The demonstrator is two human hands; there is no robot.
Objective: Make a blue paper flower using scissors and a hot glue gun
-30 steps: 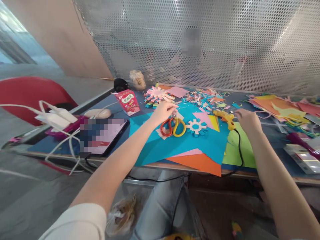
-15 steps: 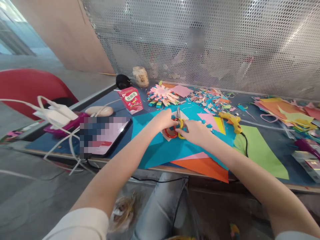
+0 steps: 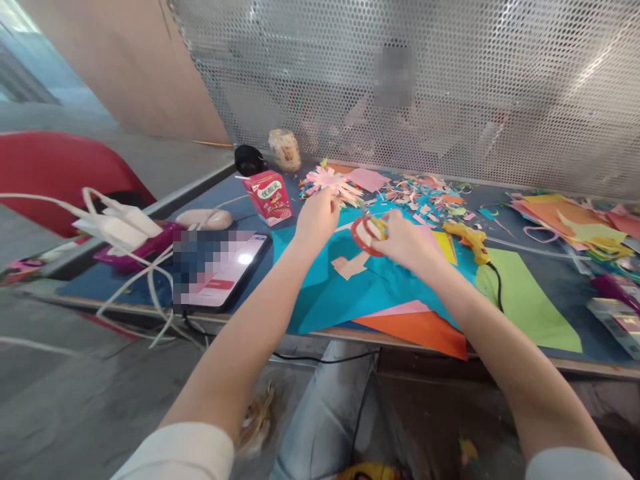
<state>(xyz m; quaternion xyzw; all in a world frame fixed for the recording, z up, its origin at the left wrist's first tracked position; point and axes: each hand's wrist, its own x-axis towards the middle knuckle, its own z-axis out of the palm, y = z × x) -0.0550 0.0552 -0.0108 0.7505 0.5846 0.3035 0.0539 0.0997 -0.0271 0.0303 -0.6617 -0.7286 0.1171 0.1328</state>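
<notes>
My right hand is closed on the scissors, which have red and yellow handles, and holds them over the blue paper. My left hand is at the near side of a fringed pink paper flower and covers part of it. Its fingers are hidden behind the back of the hand, so I cannot tell if it grips the flower. Between my forearms, small pale pink paper pieces lie on the blue paper.
A yellow glue gun lies right of my right hand, by a green sheet. Paper scraps are heaped behind. On the left stand a drink carton, a tablet and tangled white cables. An orange sheet overhangs the edge.
My left hand has come off the scissors and moved away from me to the paper flower. My right hand has shifted the scissors up and right, uncovering the pale pink pieces.
</notes>
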